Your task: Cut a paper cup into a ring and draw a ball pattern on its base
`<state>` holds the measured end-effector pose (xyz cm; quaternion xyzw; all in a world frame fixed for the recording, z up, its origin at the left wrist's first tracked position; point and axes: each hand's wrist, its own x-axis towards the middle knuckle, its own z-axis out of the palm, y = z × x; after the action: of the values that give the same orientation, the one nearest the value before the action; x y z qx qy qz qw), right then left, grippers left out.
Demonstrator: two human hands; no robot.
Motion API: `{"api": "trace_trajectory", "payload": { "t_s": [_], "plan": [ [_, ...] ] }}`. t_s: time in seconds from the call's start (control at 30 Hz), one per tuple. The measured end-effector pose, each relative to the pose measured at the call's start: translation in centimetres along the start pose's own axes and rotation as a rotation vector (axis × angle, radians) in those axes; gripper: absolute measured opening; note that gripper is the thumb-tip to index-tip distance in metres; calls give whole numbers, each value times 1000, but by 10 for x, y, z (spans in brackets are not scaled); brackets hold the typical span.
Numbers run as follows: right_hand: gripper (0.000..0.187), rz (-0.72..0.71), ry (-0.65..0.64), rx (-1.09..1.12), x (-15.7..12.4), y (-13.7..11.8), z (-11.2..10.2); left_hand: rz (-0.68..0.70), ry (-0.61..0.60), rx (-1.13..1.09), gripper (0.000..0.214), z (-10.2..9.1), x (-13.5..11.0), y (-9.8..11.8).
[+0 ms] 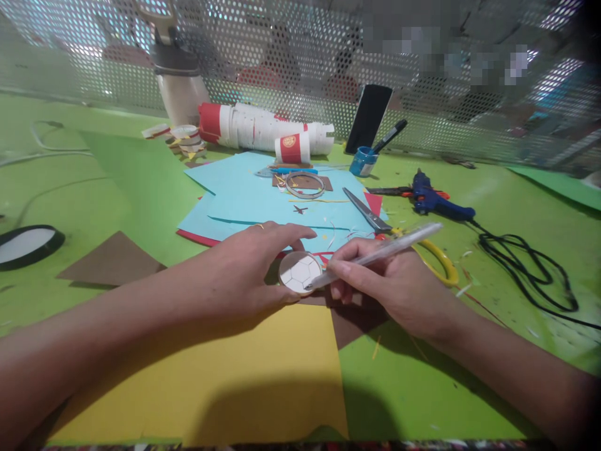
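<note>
My left hand (263, 263) is closed round the edge of a small white disc (295, 270), thumb at its near side and fingers at its far side. Dark lines on the disc form a football pattern. In my right hand (375, 272) is a clear-barrelled pen (399, 243), slanted so that its tip meets the disc's lower right part. Beneath the hands lie a yellow sheet (225, 369) and some brown paper (354, 322). Just past my right hand rest scissors (366, 212) with yellow handles, partly hidden by that hand.
Light-blue sheets (263, 207) carry a ring (305, 186) and paper scraps. Behind them are stacked paper cups (253, 128), a blue jar (362, 163) and a leaning phone (369, 119). A blue glue gun (436, 200) trails a black cord (526, 269) at right. Tape (30, 244) lies left.
</note>
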<state>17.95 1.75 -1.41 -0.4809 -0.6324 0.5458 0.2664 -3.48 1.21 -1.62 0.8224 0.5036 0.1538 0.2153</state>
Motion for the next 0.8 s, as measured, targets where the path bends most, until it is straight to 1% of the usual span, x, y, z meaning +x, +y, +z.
{"api": "trace_trajectory", "payload": {
  "t_s": [0.17, 0.4, 0.47, 0.63, 0.8],
  "plan": [
    [14, -6, -18, -21, 0, 1, -1, 42, 32, 11, 62, 4, -1, -4],
    [16, -31, -34, -26, 0, -2, -1, 104, 57, 27, 59, 6, -3, -6],
    [15, -32, -37, -26, 0, -3, -1, 123, 76, 26, 59, 7, -3, -6],
    [12, -31, -48, -2, -1, -2, -2, 174, 73, 43, 57, 7, -3, -6],
    [13, -57, -61, -6, -1, -1, -3, 219, 109, 64, 54, 9, -4, -5]
  ]
}}
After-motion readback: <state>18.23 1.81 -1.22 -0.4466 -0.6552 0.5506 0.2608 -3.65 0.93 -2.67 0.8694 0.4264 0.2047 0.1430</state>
